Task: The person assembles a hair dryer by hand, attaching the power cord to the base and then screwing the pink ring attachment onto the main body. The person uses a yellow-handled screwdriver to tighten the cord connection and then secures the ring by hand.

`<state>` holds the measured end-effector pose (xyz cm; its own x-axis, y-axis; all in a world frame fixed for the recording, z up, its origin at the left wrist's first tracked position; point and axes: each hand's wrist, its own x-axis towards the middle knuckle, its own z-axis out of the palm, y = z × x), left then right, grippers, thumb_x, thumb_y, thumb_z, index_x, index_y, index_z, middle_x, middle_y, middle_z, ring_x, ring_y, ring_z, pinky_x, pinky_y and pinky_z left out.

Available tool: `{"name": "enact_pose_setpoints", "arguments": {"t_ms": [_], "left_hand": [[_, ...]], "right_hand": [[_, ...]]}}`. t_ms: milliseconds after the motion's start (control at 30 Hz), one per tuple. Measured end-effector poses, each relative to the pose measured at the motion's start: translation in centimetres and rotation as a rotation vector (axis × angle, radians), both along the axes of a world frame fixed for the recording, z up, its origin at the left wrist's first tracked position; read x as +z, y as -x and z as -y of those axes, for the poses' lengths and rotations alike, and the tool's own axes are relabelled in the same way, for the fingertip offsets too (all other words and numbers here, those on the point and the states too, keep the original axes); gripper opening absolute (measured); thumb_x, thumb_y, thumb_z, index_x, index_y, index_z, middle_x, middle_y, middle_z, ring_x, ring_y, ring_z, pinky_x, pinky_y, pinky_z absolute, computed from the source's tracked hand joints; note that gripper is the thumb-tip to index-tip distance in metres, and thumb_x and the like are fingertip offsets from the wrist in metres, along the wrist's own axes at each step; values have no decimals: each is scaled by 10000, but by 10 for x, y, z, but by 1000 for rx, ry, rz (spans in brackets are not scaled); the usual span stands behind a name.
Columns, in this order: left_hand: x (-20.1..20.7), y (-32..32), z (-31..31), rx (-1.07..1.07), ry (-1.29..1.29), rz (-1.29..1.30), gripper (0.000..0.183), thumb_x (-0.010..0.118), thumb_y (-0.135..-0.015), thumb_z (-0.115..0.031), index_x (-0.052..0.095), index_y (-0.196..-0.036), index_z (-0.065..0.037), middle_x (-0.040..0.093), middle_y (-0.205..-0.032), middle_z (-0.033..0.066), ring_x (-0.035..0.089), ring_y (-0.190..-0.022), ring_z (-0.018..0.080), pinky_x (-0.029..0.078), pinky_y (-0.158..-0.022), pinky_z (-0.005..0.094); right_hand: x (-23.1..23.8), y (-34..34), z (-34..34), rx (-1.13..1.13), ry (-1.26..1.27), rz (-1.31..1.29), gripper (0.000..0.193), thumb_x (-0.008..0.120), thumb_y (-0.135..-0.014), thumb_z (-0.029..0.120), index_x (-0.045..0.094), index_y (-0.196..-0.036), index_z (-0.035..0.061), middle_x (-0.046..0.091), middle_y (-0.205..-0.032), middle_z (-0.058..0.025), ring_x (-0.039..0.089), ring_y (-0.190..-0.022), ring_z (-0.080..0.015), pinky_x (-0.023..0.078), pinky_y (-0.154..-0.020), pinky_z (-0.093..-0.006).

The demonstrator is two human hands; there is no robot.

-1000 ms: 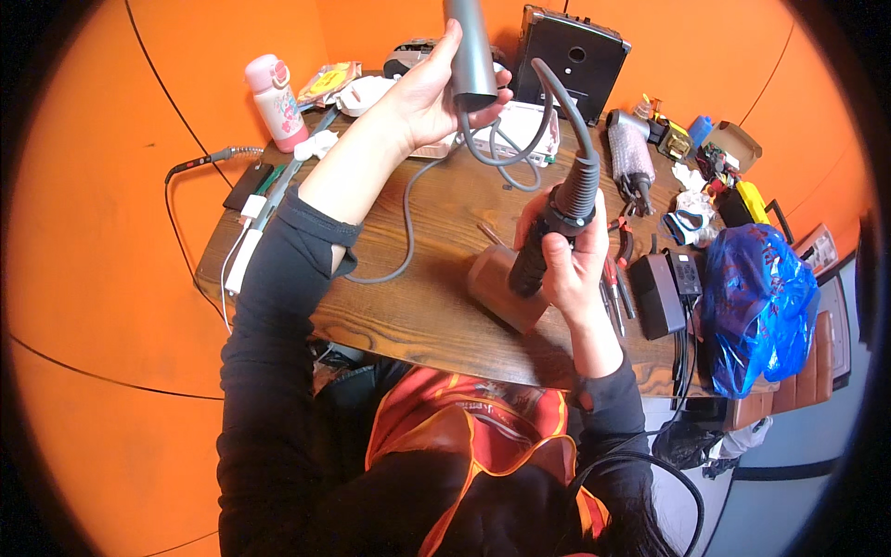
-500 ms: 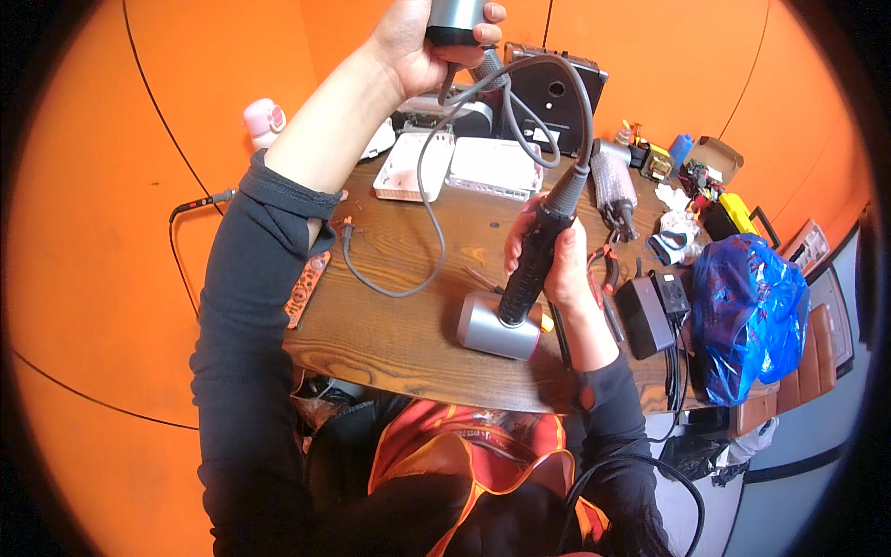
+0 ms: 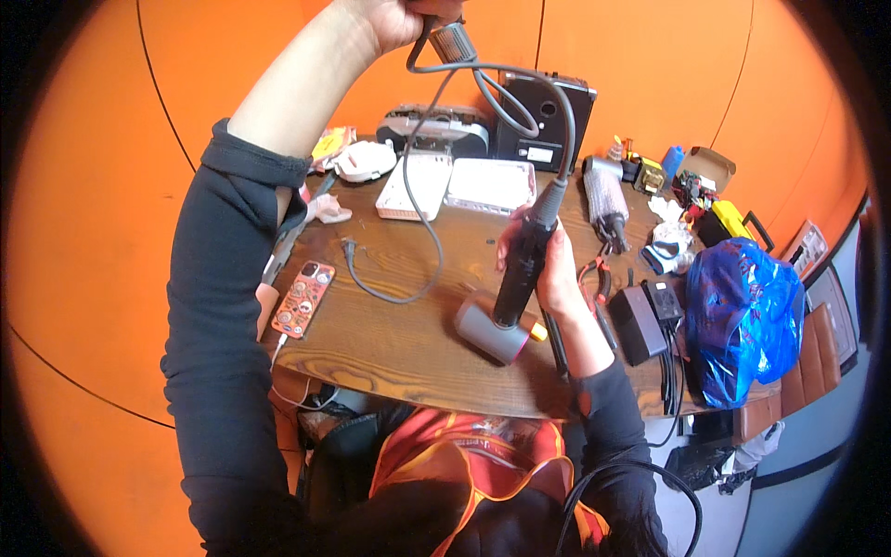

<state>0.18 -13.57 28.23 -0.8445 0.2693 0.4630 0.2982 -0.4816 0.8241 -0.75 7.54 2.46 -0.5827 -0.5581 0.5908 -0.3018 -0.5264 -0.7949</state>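
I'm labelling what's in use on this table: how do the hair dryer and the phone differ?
The hair dryer is grey and black; the phone has an orange, patterned back. The right hand holds the dryer, while the phone lies on the table. The dryer's cord is grey, the phone's white. Both have cords.

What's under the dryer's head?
Table shows around the dryer's head, and a yellow tip sticks out at its right. The head covers whatever lies directly beneath, so I can't tell what the tip belongs to.
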Motion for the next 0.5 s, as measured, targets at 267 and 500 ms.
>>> {"name": "enact_pose_setpoints", "arguments": {"t_ms": [267,500], "left_hand": [[30,-19,-7,29,-13,-86,436,422,-884,-525,433,-1104,-149,506,-744,74,516,-534,159,330,-326,202],[64,-31,-8,7,182,-137,440,461,-883,-492,436,-1091,-104,510,-737,62,511,-531,153,385,-366,202]], "right_hand": [[3,-1,4,2,144,87,639,333,-888,599,445,-1155,29,573,-829,-97,550,-713,-155,453,-662,-299],[35,-1,-1,-162,131,11,267,384,-953,217,409,-1158,48,535,-754,-50,504,-630,-90,427,-569,-221]]}}
